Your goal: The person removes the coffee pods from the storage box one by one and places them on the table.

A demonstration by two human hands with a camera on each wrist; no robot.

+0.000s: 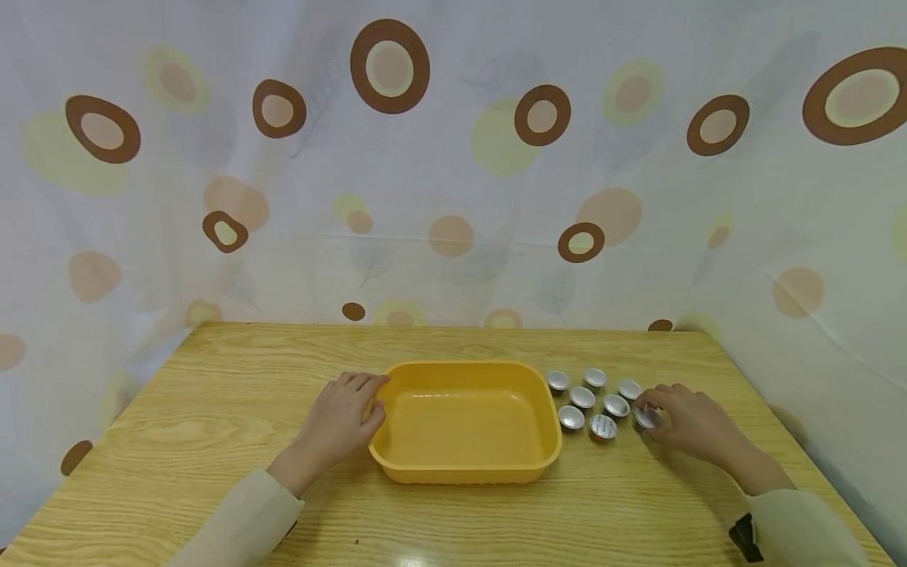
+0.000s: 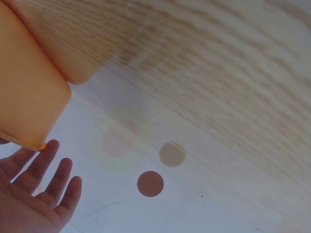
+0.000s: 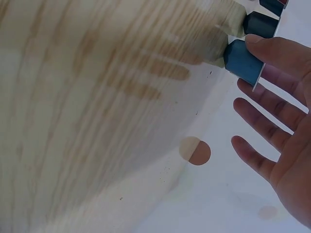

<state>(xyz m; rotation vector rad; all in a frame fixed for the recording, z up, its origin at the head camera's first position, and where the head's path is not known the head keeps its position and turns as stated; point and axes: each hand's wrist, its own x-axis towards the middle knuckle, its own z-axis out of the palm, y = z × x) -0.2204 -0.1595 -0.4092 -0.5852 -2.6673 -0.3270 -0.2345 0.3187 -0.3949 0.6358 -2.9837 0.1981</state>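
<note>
A yellow plastic basin [image 1: 464,429] stands on the wooden table. My left hand [image 1: 338,421] rests on its left rim, thumb and fingertips at the edge; in the left wrist view its fingers [image 2: 36,177] are spread and nearly straight. To the right of the basin, several coffee capsules [image 1: 583,398] stand with silver foil lids up. At the right of this group my right hand [image 1: 690,421] pinches one capsule [image 1: 648,417] between thumb and fingers. In the right wrist view that capsule [image 3: 243,62] shows a blue body, and its other fingers are spread.
The wooden table [image 1: 212,425] extends to a patterned cloth [image 1: 453,157] that hangs behind and along both sides. Beside the pinched capsule stands another dark capsule [image 3: 261,24]. The neighbouring capsules are close together, near the basin's right wall.
</note>
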